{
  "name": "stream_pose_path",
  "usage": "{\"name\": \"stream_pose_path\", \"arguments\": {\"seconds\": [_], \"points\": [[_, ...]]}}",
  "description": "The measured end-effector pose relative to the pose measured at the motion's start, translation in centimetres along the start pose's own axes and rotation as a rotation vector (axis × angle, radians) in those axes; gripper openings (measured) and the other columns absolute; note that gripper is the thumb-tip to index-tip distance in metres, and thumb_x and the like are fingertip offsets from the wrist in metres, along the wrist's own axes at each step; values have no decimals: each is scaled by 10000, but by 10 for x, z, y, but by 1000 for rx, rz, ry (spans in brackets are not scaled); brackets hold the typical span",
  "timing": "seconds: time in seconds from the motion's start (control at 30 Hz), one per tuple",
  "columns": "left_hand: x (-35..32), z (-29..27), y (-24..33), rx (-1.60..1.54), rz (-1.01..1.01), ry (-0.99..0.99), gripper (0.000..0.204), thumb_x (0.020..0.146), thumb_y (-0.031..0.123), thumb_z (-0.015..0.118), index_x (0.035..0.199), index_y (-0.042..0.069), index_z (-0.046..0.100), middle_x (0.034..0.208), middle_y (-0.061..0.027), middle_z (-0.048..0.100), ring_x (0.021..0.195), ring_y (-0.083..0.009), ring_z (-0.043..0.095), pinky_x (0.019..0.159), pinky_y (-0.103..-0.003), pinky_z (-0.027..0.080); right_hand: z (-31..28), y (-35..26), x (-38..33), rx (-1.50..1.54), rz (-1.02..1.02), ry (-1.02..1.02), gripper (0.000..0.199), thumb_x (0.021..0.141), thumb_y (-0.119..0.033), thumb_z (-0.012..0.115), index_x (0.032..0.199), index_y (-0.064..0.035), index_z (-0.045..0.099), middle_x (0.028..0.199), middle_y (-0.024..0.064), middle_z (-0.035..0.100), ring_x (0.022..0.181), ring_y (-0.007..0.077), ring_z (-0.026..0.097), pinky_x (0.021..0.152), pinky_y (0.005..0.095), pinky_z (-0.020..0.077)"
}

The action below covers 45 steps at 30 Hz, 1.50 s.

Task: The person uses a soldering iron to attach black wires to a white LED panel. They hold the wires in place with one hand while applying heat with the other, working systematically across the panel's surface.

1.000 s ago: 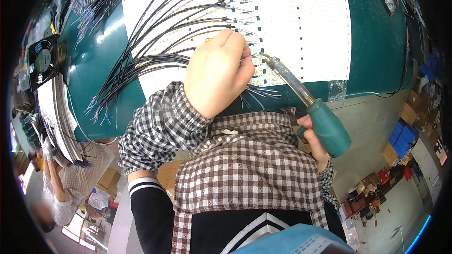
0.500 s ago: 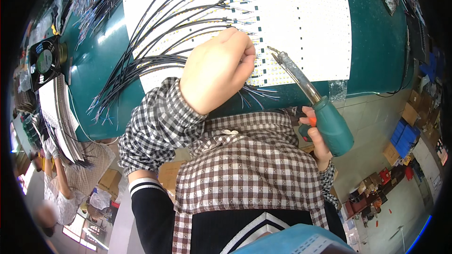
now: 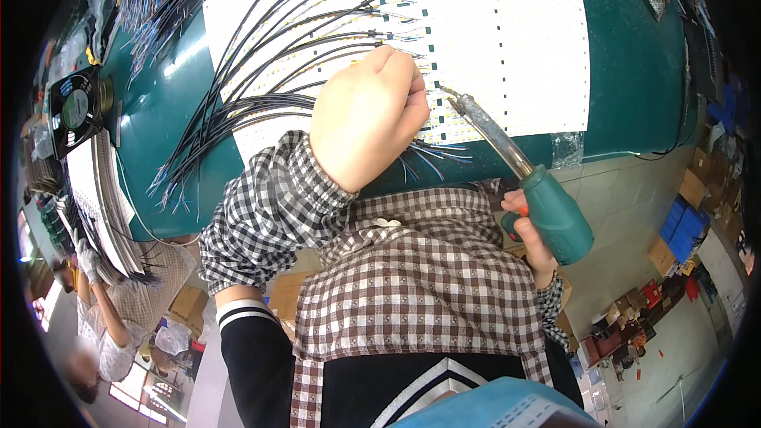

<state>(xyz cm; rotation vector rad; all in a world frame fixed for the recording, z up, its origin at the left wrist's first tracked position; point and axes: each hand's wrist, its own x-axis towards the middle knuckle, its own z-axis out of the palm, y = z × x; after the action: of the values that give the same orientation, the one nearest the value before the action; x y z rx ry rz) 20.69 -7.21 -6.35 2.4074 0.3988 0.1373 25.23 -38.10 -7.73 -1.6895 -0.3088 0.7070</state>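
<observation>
My left hand (image 3: 366, 115) is closed in a fist over the near edge of a white panel of LED strips (image 3: 507, 24), pinching thin wire ends against it. Several black cables (image 3: 261, 63) fan out from under that hand toward the upper left. My right hand (image 3: 529, 226) grips the green handle of a soldering iron (image 3: 547, 206). The iron's metal tip (image 3: 456, 99) points up-left, touching the white panel just right of my left fist.
The white panel lies on a green table (image 3: 642, 47). A black fan (image 3: 78, 105) and a stack of strips (image 3: 95, 190) sit at the table's left end. Another person (image 3: 103, 309) stands at lower left. Blue and brown boxes (image 3: 682, 222) lie on the floor at right.
The soldering iron's tip has moved up and left, closer to my left fist on the panel. My left hand has stayed in place.
</observation>
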Motion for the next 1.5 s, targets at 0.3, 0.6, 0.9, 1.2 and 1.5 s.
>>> {"name": "stream_pose_path", "arguments": {"seconds": [0.3,0.6,0.9,1.2,1.5], "points": [[1,-3,0,-30,-17,-30,70,815,61,693,848,46,632,814,-96,637,726,-281,650,649,-363,517,-3,7,1,-96,-93,-33,663,782,-160,893,1295,120,578,1090,182,728,902,226,760,788,323,624],[1,-2,0,-18,-9,-40,69,816,53,690,850,37,632,821,-97,641,744,-284,657,667,-367,521,2,2,3,-44,-49,-21,648,788,-139,885,1299,117,579,1075,177,731,910,219,758,786,321,621],[2,-1,0,-1,-4,-36,71,811,49,688,844,39,626,819,-94,640,749,-280,661,673,-367,524,-2,2,3,-197,-94,-62,631,784,-140,883,1287,111,595,1020,150,747,891,198,755,808,312,604],[1,-2,1,2,-1,-26,69,814,50,682,842,43,620,809,-90,633,750,-275,657,672,-364,523,-1,7,-1,-78,-62,-10,672,778,-144,883,1314,111,567,1019,151,754,903,203,756,817,316,599],[0,-2,2,7,10,-33,95,810,48,705,871,51,632,833,-95,633,764,-284,652,677,-372,520,-2,4,2,-49,-88,-18,664,801,-150,874,1318,119,557,1007,153,748,893,202,743,816,334,604]]}}
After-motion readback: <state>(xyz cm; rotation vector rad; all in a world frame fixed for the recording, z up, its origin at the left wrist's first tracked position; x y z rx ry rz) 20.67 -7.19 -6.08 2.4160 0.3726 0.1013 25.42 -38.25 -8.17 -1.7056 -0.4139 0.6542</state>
